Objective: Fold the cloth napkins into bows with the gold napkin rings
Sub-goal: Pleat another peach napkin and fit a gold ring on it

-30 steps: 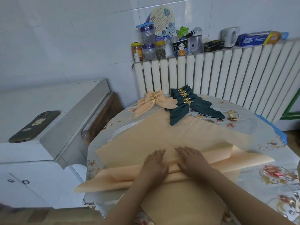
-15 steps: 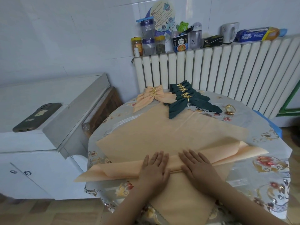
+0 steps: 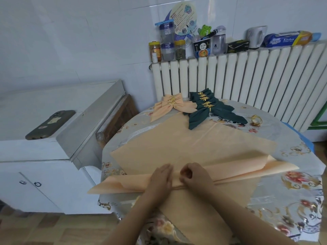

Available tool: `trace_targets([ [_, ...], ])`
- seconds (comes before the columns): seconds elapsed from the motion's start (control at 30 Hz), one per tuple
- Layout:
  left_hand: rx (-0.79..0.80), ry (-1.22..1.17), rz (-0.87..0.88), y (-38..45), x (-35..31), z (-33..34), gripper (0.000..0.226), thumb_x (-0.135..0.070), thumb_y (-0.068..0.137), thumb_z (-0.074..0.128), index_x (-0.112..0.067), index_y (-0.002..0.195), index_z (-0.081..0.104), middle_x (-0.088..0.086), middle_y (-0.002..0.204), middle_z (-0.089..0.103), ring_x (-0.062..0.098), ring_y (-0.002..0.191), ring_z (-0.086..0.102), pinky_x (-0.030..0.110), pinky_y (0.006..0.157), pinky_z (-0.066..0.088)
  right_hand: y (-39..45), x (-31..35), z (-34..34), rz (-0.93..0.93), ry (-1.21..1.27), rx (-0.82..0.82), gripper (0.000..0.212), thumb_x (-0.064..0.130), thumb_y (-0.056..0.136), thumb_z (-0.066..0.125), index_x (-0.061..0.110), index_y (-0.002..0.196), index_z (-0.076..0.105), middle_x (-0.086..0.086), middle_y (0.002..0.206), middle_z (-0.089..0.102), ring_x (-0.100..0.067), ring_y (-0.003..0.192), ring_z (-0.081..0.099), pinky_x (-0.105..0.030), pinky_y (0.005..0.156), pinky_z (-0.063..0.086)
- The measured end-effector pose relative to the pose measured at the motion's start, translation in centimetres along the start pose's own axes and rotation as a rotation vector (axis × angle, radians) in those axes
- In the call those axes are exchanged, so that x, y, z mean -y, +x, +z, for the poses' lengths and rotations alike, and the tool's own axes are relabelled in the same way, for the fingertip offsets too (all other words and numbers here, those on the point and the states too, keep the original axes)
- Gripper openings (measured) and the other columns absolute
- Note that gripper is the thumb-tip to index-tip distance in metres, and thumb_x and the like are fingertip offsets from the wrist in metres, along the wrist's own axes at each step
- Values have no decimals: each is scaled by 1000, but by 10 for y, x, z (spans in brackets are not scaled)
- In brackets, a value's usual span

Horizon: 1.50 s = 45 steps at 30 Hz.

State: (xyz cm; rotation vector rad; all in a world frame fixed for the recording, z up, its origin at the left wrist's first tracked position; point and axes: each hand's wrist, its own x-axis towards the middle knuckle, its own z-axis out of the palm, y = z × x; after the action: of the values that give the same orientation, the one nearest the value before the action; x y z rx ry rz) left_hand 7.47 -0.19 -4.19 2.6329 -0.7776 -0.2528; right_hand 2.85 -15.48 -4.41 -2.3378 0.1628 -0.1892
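The right hand [image 3: 194, 177] has changed since half a second ago: it lay flat on the pleat then, and now its fingers [image 3: 185, 173] are curled in, pinching the folded band of the napkin [image 3: 177, 147] at its middle. The left hand [image 3: 161, 177] stays put just beside it, fingers straight and together, pressing the same band flat. The peach napkin lies spread as a diamond across the centre of the table [image 3: 292, 183], its near corner hanging over the lower edge of the frame. The pleated band is what matters here: its long axis runs left to right across the frame, from a point at lower left up to a loose flap at right. Both hands sit at its midpoint, touching it, so the next fold probably goes away from the person, toward the upper frame. The right end looks looser and may slip. The spare ring [image 3: 256, 119] waits at upper right, well apart from both hands, nearer the right one. Finished peach bows [image 3: 169, 105] and green bows [image 3: 207, 108] lie at the far edge, by the radiator [image 3: 247, 82].
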Motion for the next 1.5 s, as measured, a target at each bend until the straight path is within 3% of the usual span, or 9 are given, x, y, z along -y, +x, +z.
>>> trace_targets([
  [0.17, 26, 92, -123, -3, 33, -25, 44, -43, 86, 58, -36, 128, 48, -6, 128, 44, 16, 122, 36, 32, 101, 26, 3, 9, 0, 40, -54, 81, 21, 27, 76, 70, 30, 97, 70, 8, 82, 43, -9, 74, 49, -18, 71, 34],
  [0.37, 110, -7, -166, 11, 33, -45, 41, -46, 67, 78, -26, 95, 55, -4, 101, 58, 14, 90, 52, 29, 76, 41, 5, 17, 0, 49, -152, 168, 36, 38, 78, 70, 39, 114, 64, 5, 91, 40, -15, 92, 52, -18, 82, 36],
  [0.63, 160, 179, -215, 15, 21, -53, 42, -59, 66, 73, -22, 77, 57, 0, 84, 62, 19, 85, 59, 28, 65, 38, 9, 15, 0, 51, -225, 233, 39, 42, 81, 67, 42, 119, 60, 4, 96, 38, -17, 104, 52, -20, 91, 36],
  [0.8, 12, 238, -121, 2, 3, -45, 30, -40, 76, 69, -20, 98, 63, 1, 104, 63, 20, 100, 57, 27, 72, 40, 10, 15, 0, 57, -212, 260, 39, 41, 82, 67, 41, 120, 60, 3, 98, 39, -16, 105, 51, -19, 91, 35],
  [0.97, 220, -141, -97, -8, -8, -55, 38, -42, 89, 54, -8, 82, 69, 7, 68, 55, 19, 64, 49, 29, 56, 33, 10, 12, -6, 34, -188, 348, 35, 36, 92, 54, 32, 127, 57, 0, 101, 40, -19, 107, 50, -20, 88, 33],
  [1.13, 386, -79, -49, -11, -19, -65, 33, -21, 94, 42, -7, 109, 68, 10, 101, 66, 15, 77, 52, 29, 73, 41, -2, 4, -19, 20, -78, 306, 25, 35, 91, 57, 16, 95, 72, 2, 112, 52, -4, 94, 49, -12, 73, 33],
  [1.23, 336, -46, 129, -11, -11, -60, 34, -11, 88, 48, -19, 114, 70, 9, 100, 66, 14, 73, 52, 30, 73, 42, -9, 4, -15, -7, -137, 295, 30, 45, 84, 64, 28, 60, 56, 3, 105, 49, 2, 80, 47, -3, 65, 31],
  [1.4, 70, -13, 249, -14, -2, -38, 29, -18, 92, 53, -14, 117, 66, 3, 122, 55, 14, 114, 48, 26, 103, 34, -7, 9, -18, -57, -181, 324, 31, 28, 78, 70, 29, 55, 49, 0, 105, 53, 6, 73, 46, -7, 65, 33],
  [1.5, 60, -15, 291, -17, -3, -22, 46, -30, 98, 40, -12, 140, 44, 5, 146, 40, 15, 136, 32, 12, 108, 14, 0, 6, -31, -39, -192, 275, 30, 22, 76, 67, 26, 56, 44, -5, 102, 64, -13, 82, 58, -23, 70, 41],
])
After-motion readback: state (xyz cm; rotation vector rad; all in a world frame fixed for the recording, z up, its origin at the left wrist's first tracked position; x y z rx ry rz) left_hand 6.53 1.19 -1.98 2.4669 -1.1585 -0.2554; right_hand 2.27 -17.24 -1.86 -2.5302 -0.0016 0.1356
